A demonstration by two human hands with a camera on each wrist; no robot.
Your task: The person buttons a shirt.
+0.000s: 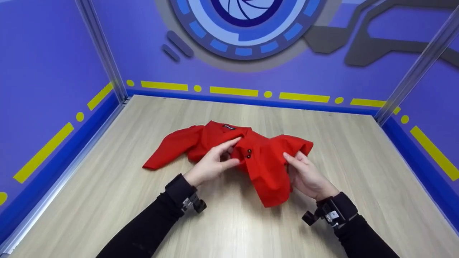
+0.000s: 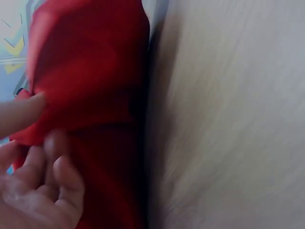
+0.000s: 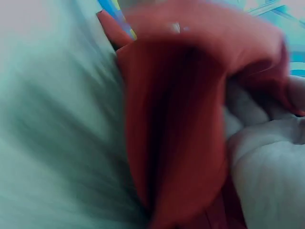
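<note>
A red shirt (image 1: 265,157) lies rumpled on the table, with a dark neck label and two dark buttons on its front. Near the placket, my left hand (image 1: 215,161) touches the cloth with an outstretched index finger, its thumb held apart. The left wrist view has the loosely bent fingers of that hand (image 2: 43,186) beside the red cloth. My right hand (image 1: 308,175) pinches the shirt at its right side, thumb on top and the other fingers partly hidden by the fabric. Up close in the right wrist view, a fold of the shirt (image 3: 200,124) hangs beside the fingers.
The light wood table (image 1: 107,200) is bordered by blue-purple panels (image 1: 43,71) with yellow dashes on the left, back and right. Metal posts (image 1: 104,50) stand at the back corners. Each wrist bears a black strap with a small camera.
</note>
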